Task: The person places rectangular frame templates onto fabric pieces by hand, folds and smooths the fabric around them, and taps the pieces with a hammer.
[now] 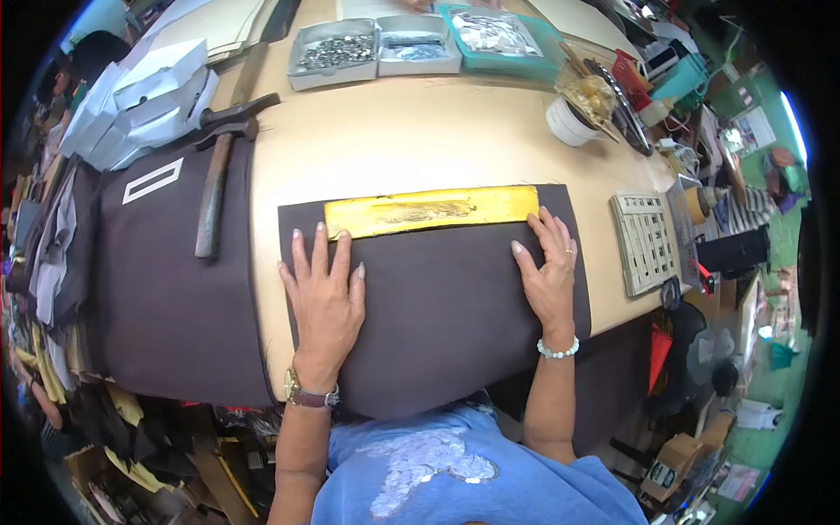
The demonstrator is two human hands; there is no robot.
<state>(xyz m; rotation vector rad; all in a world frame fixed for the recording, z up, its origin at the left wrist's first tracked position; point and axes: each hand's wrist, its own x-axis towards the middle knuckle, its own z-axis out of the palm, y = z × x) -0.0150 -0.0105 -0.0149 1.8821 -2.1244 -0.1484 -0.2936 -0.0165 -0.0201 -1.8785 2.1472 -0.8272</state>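
Observation:
A dark fabric panel (429, 306) lies flat in front of me and hangs over the near edge of the table. Across its far end rests a long yellow strip (490, 206) with a dark smeared patch along its middle. My left hand (325, 289) is spread on the fabric, with fingertips at the strip's lower left edge. At the strip's right end, my right hand (549, 267) lies with its fingers extended, touching the strip's corner and the fabric. Neither hand grasps anything.
Two hammers (214, 188) lie left on a dark fabric stack (175, 289). Small boxes of metal parts (334, 54) and a teal tray (507, 57) stand at the back. A white tub (570, 122) and a desk calendar (646, 243) are on the right.

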